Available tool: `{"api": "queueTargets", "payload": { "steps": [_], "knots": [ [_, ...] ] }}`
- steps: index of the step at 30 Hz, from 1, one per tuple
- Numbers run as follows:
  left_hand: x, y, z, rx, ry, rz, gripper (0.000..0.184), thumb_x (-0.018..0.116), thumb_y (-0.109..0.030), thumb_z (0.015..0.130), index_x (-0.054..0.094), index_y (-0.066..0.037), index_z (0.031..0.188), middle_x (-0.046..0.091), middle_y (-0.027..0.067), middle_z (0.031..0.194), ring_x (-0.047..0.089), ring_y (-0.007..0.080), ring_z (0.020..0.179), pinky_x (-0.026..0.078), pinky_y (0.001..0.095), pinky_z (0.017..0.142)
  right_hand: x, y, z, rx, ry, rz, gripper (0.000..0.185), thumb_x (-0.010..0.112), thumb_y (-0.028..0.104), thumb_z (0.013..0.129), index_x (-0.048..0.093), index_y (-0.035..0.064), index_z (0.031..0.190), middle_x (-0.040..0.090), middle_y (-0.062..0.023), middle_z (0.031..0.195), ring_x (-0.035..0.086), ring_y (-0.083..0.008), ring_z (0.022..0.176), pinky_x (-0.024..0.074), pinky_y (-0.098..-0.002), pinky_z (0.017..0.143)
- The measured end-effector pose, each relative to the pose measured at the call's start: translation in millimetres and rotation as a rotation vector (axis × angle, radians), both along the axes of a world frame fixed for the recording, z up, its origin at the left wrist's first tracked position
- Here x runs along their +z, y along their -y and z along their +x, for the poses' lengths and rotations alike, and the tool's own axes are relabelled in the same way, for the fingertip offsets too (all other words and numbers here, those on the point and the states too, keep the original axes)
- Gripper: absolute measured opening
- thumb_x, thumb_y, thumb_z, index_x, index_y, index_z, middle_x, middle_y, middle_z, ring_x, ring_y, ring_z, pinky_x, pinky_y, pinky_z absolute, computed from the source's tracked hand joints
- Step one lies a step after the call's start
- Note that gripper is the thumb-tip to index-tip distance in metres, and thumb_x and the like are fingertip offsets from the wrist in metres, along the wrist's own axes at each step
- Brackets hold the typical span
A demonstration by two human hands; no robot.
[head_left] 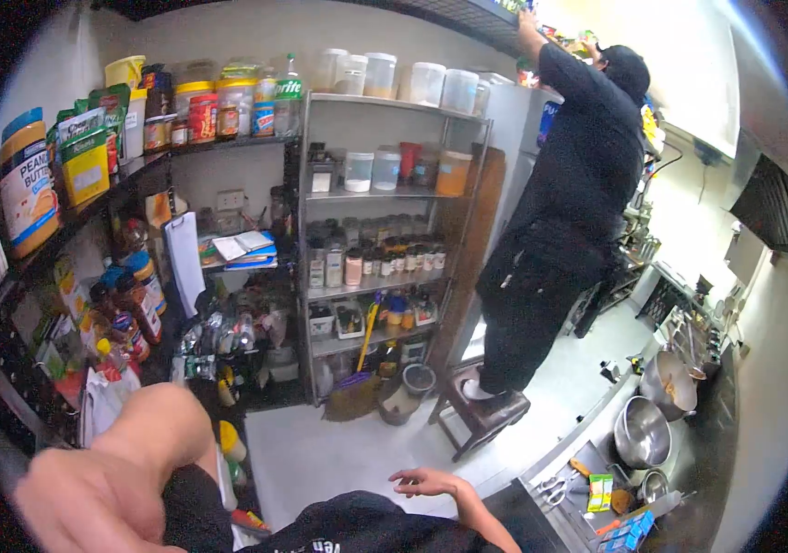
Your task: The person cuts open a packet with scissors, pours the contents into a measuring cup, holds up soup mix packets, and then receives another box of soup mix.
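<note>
My left arm is bent up close to the camera at the lower left. My left hand looks large and blurred there, and its fingers cannot be made out. Low in the middle, my right hand hangs over the pale floor with fingers apart and nothing in them. Closest to it on the right is a steel counter holding scissors, a green-yellow packet and a blue packet. Beyond my left arm stand a peanut butter jar and a yellow-green pouch on a dark shelf.
A person in black stands on a dark stool, reaching to a high shelf. A metal rack holds tubs and jars. A broom and a bin stand below. Steel bowls line the right counter.
</note>
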State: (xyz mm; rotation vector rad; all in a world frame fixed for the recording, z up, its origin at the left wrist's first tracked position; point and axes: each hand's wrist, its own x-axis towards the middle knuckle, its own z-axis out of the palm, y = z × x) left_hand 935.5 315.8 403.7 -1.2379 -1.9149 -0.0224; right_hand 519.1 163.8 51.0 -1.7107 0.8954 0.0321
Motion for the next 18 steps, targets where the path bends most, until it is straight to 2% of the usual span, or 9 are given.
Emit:
{"api": "queueTargets", "payload": {
  "steps": [2,3,6,11,14,18],
  "knots": [
    [-2.4,-2.8,-3.4,0.019,-0.002,0.01,0.008,0.065,-0.006,0.07,0.066,0.002,0.067,0.061,0.0105,0.062,0.06,0.0154,0.052,0.049,0.0216,0.041,18.9,-3.8,3.1,0.002,-0.04,-0.022,0.054,0.055,0.047,0.088,0.048,0.0133,0.13,0.063,-0.0094,0.106,0.061,-0.0158,0.081,0.0482,-0.0324,0.077],
    [-2.2,-3.2,-7.3,0.034,-0.01,0.015,0.008,0.065,-0.007,0.07,0.066,0.001,0.067,0.061,0.01,0.062,0.06,0.0152,0.052,0.048,0.0214,0.041,11.3,-2.9,1.2,0.001,-0.021,-0.028,0.054,0.055,0.046,0.088,0.048,0.013,0.13,0.064,-0.0095,0.102,0.061,-0.0158,0.081,0.0478,-0.0326,0.078],
    [1.5,-2.4,-17.7,0.078,-0.017,0.047,0.009,0.064,-0.009,0.07,0.066,-0.001,0.067,0.06,0.0084,0.061,0.06,0.0147,0.053,0.047,0.0207,0.042,4.1,2.4,-0.5,0.04,-0.046,-0.038,0.052,0.055,0.043,0.089,0.048,0.0114,0.129,0.063,-0.0098,0.103,0.062,-0.0174,0.087,0.0481,-0.0322,0.079],
    [8.2,-0.1,-24.1,0.159,-0.069,0.055,0.01,0.064,-0.014,0.071,0.066,-0.004,0.067,0.059,0.0058,0.061,0.06,0.0137,0.053,0.045,0.0196,0.042,15.3,-3.6,3.3,-0.01,-0.049,0.0,0.053,0.058,0.042,0.088,0.047,0.0109,0.13,0.062,-0.0073,0.1,0.06,-0.0151,0.085,0.0462,-0.0304,0.078],
    [16.7,0.2,-18.5,0.209,-0.096,0.059,0.011,0.064,-0.016,0.072,0.066,-0.006,0.067,0.058,0.0042,0.06,0.06,0.0131,0.054,0.044,0.0189,0.043,14.8,-2.7,4.7,0.015,-0.025,-0.049,0.051,0.057,0.043,0.088,0.051,0.0104,0.126,0.064,-0.0083,0.098,0.061,-0.016,0.08,0.048,-0.0321,0.077],
    [26.5,-0.7,-15.4,0.289,-0.136,0.058,0.012,0.064,-0.02,0.072,0.066,-0.009,0.067,0.057,0.0022,0.06,0.06,0.0124,0.054,0.042,0.018,0.043,9.6,-1.6,6.3,0.009,0.028,-0.029,0.051,0.057,0.043,0.088,0.05,0.0104,0.127,0.064,-0.0084,0.098,0.061,-0.0158,0.081,0.048,-0.0316,0.077]
  ]
}}
